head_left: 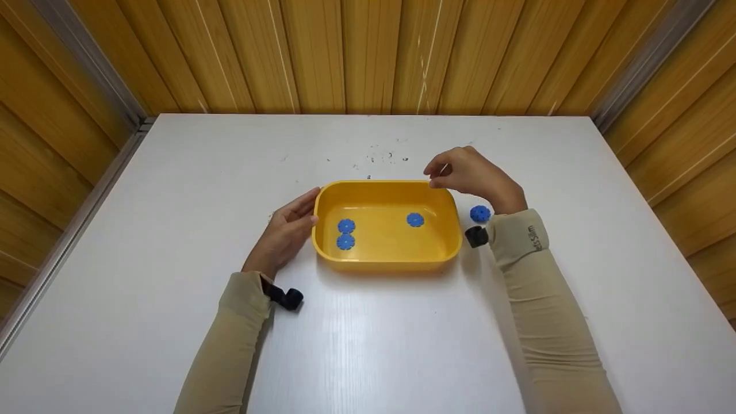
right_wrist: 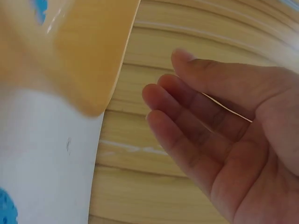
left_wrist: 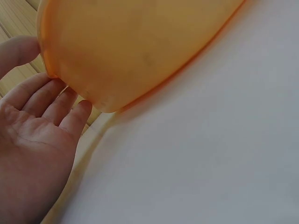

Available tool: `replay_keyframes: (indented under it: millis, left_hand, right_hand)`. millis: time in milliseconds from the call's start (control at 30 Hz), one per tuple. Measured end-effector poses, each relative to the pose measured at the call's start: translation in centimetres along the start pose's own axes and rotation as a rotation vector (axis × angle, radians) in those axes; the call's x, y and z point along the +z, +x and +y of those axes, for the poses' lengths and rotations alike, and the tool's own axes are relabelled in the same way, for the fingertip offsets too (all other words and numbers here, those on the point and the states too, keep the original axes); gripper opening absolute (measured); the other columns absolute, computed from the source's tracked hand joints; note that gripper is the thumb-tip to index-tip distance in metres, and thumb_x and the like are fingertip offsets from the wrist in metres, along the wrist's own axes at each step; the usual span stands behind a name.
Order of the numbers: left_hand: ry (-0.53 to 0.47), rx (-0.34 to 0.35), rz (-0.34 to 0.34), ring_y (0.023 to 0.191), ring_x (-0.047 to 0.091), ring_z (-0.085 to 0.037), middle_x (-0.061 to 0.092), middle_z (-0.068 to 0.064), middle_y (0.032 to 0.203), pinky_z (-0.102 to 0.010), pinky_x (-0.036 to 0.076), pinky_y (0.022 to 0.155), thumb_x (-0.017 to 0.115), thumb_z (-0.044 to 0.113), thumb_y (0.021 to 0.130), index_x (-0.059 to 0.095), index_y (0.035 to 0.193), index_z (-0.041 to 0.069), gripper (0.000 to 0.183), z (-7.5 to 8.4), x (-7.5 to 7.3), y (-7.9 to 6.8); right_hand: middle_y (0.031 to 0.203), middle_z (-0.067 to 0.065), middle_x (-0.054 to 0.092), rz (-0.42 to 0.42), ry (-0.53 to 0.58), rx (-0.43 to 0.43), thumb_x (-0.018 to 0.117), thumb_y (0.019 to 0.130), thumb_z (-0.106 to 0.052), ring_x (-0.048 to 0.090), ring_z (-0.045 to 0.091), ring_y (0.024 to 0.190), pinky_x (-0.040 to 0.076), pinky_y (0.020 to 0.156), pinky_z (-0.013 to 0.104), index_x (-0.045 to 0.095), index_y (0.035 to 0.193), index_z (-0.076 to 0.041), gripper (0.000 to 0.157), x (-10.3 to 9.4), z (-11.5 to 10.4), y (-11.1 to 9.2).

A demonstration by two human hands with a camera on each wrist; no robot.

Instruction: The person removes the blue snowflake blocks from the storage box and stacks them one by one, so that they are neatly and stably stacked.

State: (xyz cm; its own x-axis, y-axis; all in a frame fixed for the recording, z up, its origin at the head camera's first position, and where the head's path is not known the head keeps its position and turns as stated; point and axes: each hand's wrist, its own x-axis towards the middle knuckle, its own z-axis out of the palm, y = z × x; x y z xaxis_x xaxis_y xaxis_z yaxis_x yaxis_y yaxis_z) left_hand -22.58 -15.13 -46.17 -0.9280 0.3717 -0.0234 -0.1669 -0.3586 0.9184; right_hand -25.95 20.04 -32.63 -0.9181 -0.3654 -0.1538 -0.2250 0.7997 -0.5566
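- Yellow tray [head_left: 379, 247] wall lies against your left hand [head_left: 284, 230]; your fingers reach nearly straight along its outer side, and your thumb tip meets the rim, set apart from the other fingertips.
- Your right hand [head_left: 474, 172] hovers by the tray's far corner on its own side, the fingers loosely bent, with a gap between thumb and fingertips and nothing held; the right wrist view shows it apart from the rim.
- Inside the tray, just past your left fingertips, sit two blue notched discs, one [head_left: 346, 226] right beside the other [head_left: 345, 241], both flat on the floor.
- A third blue disc [head_left: 415, 219] lies flat in the tray, on the near side of your right fingertips and toward your left.
- Outside the tray, just beside your right wrist, a small blue cluster [head_left: 480, 214] rests on the white table [head_left: 379, 333]; you cannot count its pieces from here.
- Back from your hands come your left sleeve [head_left: 218, 345] and right sleeve [head_left: 552, 322], both tan, with a black device at each cuff.
- Beyond your hands, dark flecks [head_left: 391, 156] mark the tabletop, and farther out stand wood-patterned panels [head_left: 368, 57].
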Motion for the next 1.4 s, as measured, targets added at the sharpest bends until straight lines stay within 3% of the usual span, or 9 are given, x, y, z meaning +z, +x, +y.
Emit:
replay_keyframes:
  millis: [500,833,1400]
  left_hand:
    - [0.058,-0.011,0.002,0.157,0.029,-0.023,0.029,-0.009,0.169,-0.031,0.033,0.125,0.052,-0.005,0.101,0.03,0.161,0.007,0.065,0.0,-0.3,-0.2]
    - [0.065,0.005,0.001,0.157,0.029,-0.025,0.03,-0.011,0.168,-0.031,0.034,0.124,0.052,-0.005,0.1,0.029,0.16,0.005,0.066,-0.1,0.0,-0.1]
    - [0.076,-0.004,-0.005,0.156,0.03,-0.024,0.03,-0.01,0.169,-0.034,0.032,0.126,0.051,-0.004,0.101,0.029,0.161,0.006,0.064,-0.3,0.4,0.2]
  right_hand:
    - [0.124,0.019,0.072,-0.149,-0.011,-0.155,0.07,0.096,-0.009,0.069,0.03,0.113,0.058,0.103,0.043,0.071,0.124,0.001,0.03,3.6,-4.2,2.8]
    - [0.126,0.018,0.071,-0.275,0.0,-0.214,0.071,0.094,-0.007,0.068,0.03,0.114,0.057,0.104,0.04,0.068,0.127,0.002,0.034,6.3,-5.1,5.2]
    - [0.129,0.012,0.071,-0.433,-0.05,-0.169,0.072,0.093,-0.003,0.067,0.028,0.119,0.057,0.106,0.038,0.069,0.129,-0.003,0.036,9.7,-6.3,7.3]
